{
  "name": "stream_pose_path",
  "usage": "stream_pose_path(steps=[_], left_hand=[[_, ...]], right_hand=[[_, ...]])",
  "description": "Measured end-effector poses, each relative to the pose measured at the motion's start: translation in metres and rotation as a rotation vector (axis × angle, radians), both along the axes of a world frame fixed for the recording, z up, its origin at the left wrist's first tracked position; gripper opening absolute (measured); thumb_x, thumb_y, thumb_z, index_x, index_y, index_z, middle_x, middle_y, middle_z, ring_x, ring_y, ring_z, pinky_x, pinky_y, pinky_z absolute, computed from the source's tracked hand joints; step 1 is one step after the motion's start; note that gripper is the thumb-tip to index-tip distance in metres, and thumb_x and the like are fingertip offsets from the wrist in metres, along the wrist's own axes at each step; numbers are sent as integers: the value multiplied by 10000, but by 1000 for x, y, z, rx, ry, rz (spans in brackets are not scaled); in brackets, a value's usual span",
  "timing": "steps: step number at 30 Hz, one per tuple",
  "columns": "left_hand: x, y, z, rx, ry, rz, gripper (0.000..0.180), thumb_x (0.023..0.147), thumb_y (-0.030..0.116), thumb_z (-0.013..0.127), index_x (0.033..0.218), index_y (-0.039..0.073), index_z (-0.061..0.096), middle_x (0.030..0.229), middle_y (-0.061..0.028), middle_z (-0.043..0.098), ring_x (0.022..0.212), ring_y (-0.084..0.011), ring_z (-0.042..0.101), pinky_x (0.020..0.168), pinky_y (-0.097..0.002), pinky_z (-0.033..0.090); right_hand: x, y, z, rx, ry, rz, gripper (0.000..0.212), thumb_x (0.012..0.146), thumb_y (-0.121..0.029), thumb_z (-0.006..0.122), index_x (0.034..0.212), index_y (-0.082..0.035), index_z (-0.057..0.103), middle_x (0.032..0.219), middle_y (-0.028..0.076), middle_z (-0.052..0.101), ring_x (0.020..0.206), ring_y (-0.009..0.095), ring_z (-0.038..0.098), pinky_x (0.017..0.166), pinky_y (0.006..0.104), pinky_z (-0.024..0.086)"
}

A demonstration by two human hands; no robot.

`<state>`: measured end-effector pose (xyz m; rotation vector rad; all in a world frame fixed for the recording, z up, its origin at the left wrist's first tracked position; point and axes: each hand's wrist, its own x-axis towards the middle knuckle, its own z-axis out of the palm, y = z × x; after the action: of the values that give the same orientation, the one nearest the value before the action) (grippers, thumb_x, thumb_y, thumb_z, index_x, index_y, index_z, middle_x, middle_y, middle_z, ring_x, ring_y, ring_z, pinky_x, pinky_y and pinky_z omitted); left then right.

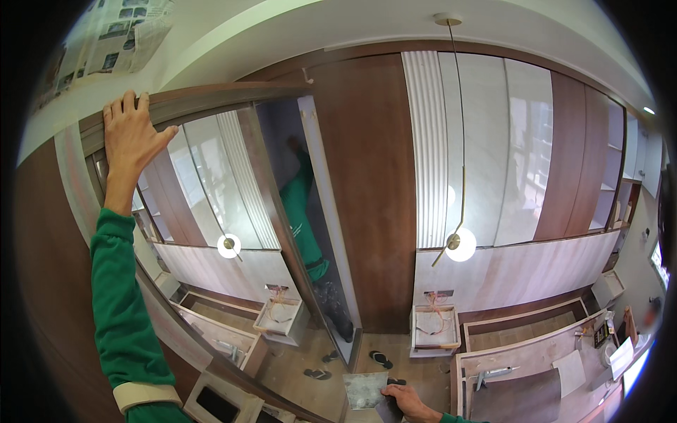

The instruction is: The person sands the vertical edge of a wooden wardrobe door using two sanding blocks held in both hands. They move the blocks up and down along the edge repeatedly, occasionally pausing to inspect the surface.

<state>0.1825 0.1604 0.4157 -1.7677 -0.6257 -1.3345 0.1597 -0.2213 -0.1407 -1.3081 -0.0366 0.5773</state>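
Note:
High at the left, my left hand (131, 134) grips the top edge of a tall mirrored door (264, 204) in a brown frame. Its fingers reach over the edge, slightly apart, and the thumb stretches across the face. Low in the middle, my right hand (407, 400) holds a flat grey plate (364, 390) with whitish smears, pinched by one side. A dark flat piece shows below those fingers; its kind is unclear. Past the door's edge, a person in green (303, 218) shows in a narrow gap, one arm raised. I cannot tell if this is a reflection.
A pendant lamp (462, 244) hangs ahead on a thin rod. Below it stands a drawer box (435, 331) with loose wires. At right is a bed base (522, 361) with a caulking gun (496, 374) and a brown panel (518, 398). Slippers (381, 360) lie on the floor.

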Motion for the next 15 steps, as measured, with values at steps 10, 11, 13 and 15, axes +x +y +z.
stream_pose_path(steps=[10,11,13,15], left_hand=[[-2,0,3,-19,28,16,856,726,506,822,1388,13,596,1315,-158,543,1274,-349,492,1165,-489,317],[-3,2,1,-19,26,23,860,723,507,822,1389,13,593,1305,-157,542,1266,-348,495,1159,-488,322],[-2,-3,4,-28,26,31,869,718,507,822,1392,12,587,1281,-154,540,1247,-345,500,1146,-486,332],[1,-18,12,-47,29,32,879,711,506,823,1395,10,580,1251,-150,539,1227,-341,505,1134,-483,342]], right_hand=[[16,-13,7,62,-26,46,293,972,-253,638,1019,18,740,940,42,698,855,171,598,791,340,483],[18,-13,2,75,-45,44,293,971,-254,639,1017,17,742,943,40,699,859,170,597,796,339,482],[25,-15,-4,110,-43,24,288,970,-250,640,1017,14,746,952,38,701,872,170,599,810,338,482],[33,-17,-8,156,-3,-12,278,968,-241,642,1020,10,750,966,37,705,888,171,603,826,336,483]])
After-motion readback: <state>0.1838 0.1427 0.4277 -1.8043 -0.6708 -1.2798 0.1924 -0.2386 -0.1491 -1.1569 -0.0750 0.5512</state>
